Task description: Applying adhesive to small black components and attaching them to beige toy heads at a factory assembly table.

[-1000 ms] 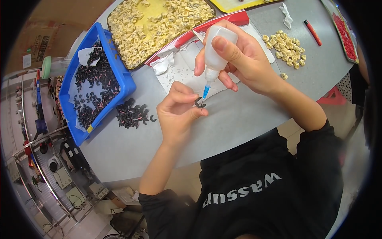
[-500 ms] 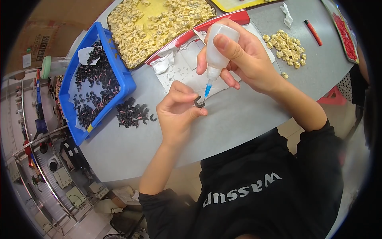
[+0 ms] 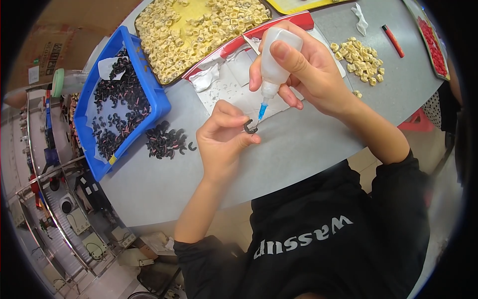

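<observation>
My left hand [image 3: 222, 141] pinches a small black curved part [image 3: 250, 128] between thumb and fingers, just above the grey table [image 3: 298, 144]. My right hand [image 3: 303, 70] grips a white squeeze bottle [image 3: 273, 61] tilted downward. Its blue needle tip [image 3: 261, 110] touches the black part. Both hands are close together near the table's front edge.
A blue bin [image 3: 119, 107] of black curved parts stands at the left, with a loose pile of them [image 3: 167, 141] beside it. A tray of cream square pieces [image 3: 199, 30] lies at the back, more cream pieces [image 3: 363, 60] at the right, a red pen [image 3: 393, 41] beyond.
The two hands stay nearly in place. The bottle tip remains on the black part, with only slight shifts of the fingers.
</observation>
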`<state>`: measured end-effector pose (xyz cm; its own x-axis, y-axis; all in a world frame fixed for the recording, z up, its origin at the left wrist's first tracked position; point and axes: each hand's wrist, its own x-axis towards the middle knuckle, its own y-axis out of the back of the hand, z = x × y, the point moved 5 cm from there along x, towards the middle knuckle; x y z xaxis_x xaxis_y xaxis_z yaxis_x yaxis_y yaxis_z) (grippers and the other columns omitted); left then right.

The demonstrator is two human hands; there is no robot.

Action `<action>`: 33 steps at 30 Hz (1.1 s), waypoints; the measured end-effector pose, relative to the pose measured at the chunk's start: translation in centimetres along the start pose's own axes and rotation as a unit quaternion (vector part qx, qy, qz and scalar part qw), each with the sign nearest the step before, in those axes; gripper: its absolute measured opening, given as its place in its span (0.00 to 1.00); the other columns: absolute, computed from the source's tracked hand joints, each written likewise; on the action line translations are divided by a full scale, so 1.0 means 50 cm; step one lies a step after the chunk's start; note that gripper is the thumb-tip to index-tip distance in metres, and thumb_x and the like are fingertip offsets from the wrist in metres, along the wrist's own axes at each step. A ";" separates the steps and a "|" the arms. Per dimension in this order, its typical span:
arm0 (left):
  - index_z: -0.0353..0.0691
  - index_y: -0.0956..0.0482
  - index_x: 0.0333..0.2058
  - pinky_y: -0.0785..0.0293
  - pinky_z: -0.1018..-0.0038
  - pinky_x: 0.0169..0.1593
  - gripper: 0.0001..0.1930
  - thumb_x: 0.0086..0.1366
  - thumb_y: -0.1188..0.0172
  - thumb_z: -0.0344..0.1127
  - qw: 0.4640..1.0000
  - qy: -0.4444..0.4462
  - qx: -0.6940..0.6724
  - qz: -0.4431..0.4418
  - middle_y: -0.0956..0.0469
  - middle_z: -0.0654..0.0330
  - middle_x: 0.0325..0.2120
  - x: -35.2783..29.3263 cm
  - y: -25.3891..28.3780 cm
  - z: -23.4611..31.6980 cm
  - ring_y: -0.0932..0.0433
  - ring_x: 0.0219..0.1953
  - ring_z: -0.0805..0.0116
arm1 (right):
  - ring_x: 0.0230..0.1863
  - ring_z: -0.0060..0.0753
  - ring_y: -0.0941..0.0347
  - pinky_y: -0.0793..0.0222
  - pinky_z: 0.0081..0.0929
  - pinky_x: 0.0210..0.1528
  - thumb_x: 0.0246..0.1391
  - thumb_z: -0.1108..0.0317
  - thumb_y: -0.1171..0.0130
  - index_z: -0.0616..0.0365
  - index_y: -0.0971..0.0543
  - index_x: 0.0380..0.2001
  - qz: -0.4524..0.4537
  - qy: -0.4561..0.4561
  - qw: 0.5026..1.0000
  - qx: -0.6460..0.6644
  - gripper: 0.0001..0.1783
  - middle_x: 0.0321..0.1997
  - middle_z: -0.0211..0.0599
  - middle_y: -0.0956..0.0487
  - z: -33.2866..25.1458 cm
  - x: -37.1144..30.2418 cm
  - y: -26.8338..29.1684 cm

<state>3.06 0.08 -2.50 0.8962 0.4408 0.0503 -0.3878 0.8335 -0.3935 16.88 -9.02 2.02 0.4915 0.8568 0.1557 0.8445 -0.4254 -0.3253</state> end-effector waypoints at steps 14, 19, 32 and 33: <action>0.38 0.23 0.29 0.33 0.78 0.38 0.14 0.41 0.31 0.20 1.000 -0.007 0.008 0.006 0.33 0.64 0.30 0.002 -0.006 0.005 0.33 0.33 0.76 | 0.10 0.15 0.39 0.44 0.10 0.11 0.60 0.51 0.59 0.56 0.37 0.38 0.005 0.001 1.000 0.003 0.18 0.29 0.48 0.24 0.001 -0.001 -0.002; 0.38 0.23 0.29 0.34 0.77 0.39 0.15 0.40 0.31 0.20 1.000 0.000 0.011 0.004 0.33 0.64 0.30 0.001 -0.004 0.000 0.33 0.33 0.75 | 0.11 0.16 0.38 0.43 0.12 0.12 0.58 0.53 0.55 0.58 0.35 0.37 0.029 0.000 1.000 0.012 0.18 0.29 0.45 0.23 -0.005 -0.001 0.003; 0.37 0.24 0.28 0.35 0.78 0.39 0.14 0.41 0.31 0.21 1.000 -0.006 0.024 0.006 0.32 0.64 0.30 0.001 -0.002 0.000 0.33 0.33 0.75 | 0.12 0.17 0.36 0.41 0.13 0.14 0.57 0.55 0.52 0.60 0.34 0.35 0.037 0.002 0.999 0.011 0.17 0.29 0.42 0.22 -0.003 0.000 0.005; 0.37 0.24 0.29 0.35 0.78 0.39 0.14 0.41 0.31 0.21 1.000 -0.006 0.022 0.006 0.32 0.64 0.30 0.001 -0.002 -0.001 0.34 0.33 0.75 | 0.12 0.17 0.36 0.41 0.13 0.14 0.57 0.55 0.52 0.60 0.34 0.35 0.037 0.002 0.999 0.011 0.17 0.29 0.42 0.22 -0.001 0.001 0.004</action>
<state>3.16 0.02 -2.49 0.8890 0.4541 0.0580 -0.4073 0.8424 -0.3529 17.09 -9.11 2.02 0.5540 0.8217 0.1340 0.8004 -0.4814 -0.3571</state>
